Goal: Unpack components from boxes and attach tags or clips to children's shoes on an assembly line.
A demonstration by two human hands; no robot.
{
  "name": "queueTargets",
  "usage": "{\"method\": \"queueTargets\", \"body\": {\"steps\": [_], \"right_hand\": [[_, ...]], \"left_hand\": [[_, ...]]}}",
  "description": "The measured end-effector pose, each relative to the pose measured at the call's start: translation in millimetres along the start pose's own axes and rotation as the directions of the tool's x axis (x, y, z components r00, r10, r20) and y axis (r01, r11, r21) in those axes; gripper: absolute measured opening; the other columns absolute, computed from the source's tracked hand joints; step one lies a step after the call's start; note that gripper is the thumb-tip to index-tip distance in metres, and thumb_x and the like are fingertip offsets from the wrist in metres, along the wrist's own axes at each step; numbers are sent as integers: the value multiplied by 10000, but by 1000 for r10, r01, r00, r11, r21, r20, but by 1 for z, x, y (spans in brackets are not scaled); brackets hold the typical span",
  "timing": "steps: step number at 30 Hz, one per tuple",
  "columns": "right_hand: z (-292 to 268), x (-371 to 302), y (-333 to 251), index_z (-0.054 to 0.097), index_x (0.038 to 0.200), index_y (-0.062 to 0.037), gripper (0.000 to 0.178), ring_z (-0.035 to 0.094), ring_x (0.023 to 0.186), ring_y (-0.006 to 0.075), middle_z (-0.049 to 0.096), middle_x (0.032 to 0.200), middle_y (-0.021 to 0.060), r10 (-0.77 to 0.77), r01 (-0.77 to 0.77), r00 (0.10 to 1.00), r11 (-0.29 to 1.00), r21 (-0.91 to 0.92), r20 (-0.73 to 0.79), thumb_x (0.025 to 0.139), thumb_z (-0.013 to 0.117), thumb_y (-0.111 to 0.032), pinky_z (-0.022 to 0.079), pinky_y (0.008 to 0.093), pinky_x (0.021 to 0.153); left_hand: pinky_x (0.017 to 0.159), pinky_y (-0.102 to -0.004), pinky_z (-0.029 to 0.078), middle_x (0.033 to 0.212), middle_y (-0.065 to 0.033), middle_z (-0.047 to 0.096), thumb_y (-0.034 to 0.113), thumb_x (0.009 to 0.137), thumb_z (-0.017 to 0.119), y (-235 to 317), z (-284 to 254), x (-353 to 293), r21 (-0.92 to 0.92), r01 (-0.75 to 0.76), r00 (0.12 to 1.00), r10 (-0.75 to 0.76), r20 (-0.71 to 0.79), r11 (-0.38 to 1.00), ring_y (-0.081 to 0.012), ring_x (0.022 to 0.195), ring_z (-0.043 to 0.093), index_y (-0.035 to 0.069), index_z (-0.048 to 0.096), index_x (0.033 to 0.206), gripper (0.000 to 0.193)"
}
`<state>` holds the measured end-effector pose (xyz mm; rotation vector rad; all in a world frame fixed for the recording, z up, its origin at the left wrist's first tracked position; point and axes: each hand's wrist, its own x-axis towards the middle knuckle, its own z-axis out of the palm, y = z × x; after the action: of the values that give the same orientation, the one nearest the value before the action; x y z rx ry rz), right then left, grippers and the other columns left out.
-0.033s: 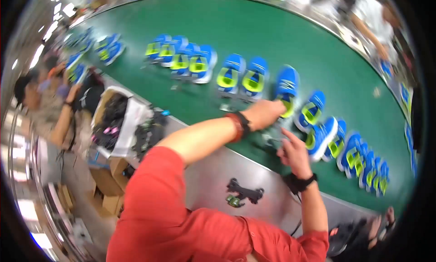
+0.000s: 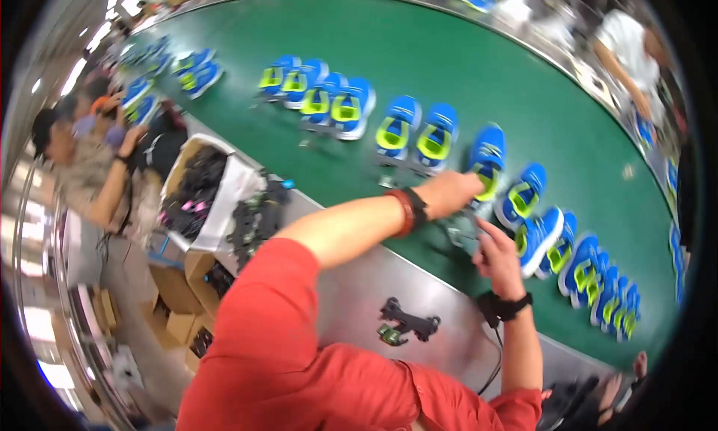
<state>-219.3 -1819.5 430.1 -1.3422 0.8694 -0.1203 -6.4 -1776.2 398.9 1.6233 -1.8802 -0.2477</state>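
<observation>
My left hand [image 2: 452, 193] reaches across from the left, its fingers closed at the heel opening of a blue sneaker [image 2: 489, 148] with a lime-green lining. Just below that heel, my right hand [image 2: 499, 259] has its index finger and thumb forward and its other fingers curled; whether it holds something small is hidden. A blurred grey, partly see-through piece [image 2: 462, 233] lies between the two hands by the heel. Close to the right hand stand another blue sneaker [image 2: 523, 195] and a tilted one showing its white sole [image 2: 546, 244].
More blue sneakers [image 2: 353, 108] line the green belt [image 2: 314, 27] on both sides. On the metal ledge [image 2: 351, 274] lies a black part with rounded ends [image 2: 410, 319], beside a small green piece [image 2: 390, 335]. A white box [image 2: 232, 199] of dark parts stands left; co-workers sit beyond.
The whole view has shifted slightly, so shoes and table appear farther right and lower. My left hand stays at the same sneaker's heel, with my right hand just below.
</observation>
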Motion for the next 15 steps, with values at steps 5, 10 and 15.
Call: {"method": "queueTargets", "body": {"steps": [5, 10, 15], "right_hand": [[-19, 16, -8, 605, 1113, -40, 211, 484, 480, 113, 549, 611, 34, -14, 9, 999, 994, 113, 38, 958, 510, -145, 380, 235, 446], [-44, 38, -36, 603, 978, 2, 149, 544, 893, 349, 614, 975, 173, -801, 391, 597, 238, -889, 48, 846, 585, -66, 429, 433, 812], [-61, 73, -40, 661, 896, -70, 267, 541, 900, 291, 629, 873, 71, -478, 264, 825, -148, -953, 303, 662, 740, -172, 438, 399, 803]], "left_hand": [[584, -440, 516, 985, -169, 544, 122, 861, 505, 10, -6, -10, 235, -230, 953, 168, 254, 944, -346, 754, 648, 200, 508, 1205, 353], [570, -450, 520, 866, -160, 610, 133, 851, 503, 0, -2, -8, 281, -161, 973, 105, 204, 946, -350, 691, 650, 163, 559, 1107, 264], [672, -463, 513, 869, -162, 616, 80, 849, 483, 2, -35, -28, 238, 153, 961, -200, 189, 959, -349, 791, 646, 169, 616, 1119, 314]]}}
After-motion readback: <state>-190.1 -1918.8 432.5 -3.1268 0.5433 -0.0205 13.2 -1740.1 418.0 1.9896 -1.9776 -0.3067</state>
